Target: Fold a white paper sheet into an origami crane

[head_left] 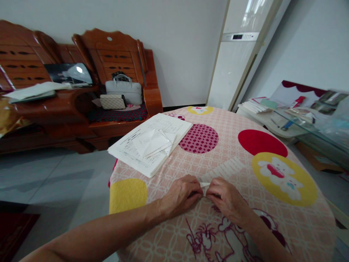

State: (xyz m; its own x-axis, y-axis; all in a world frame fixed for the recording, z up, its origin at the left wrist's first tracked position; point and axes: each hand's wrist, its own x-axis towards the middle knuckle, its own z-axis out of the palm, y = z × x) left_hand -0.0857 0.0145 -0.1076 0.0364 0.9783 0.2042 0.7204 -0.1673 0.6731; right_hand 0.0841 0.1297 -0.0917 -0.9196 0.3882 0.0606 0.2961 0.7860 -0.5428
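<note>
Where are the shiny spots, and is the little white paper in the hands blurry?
Head view: white glare on the glossy black screen, pale reflections on the tall, glossy white unit; head view again: the small white paper pinched by the bare left hand and bare right hand looks slightly soft and is partly covered.

Left hand [185, 191] is bare, right hand [227, 198] same. Left forearm [117, 225] is bare too, fairly slim, tapers to the wrist; long stretch visible. Right forearm [261, 233] is also bare, shorter stretch visible, bottom edge cuts it off. Knuckles look rounded; nails too small to tell.
</note>
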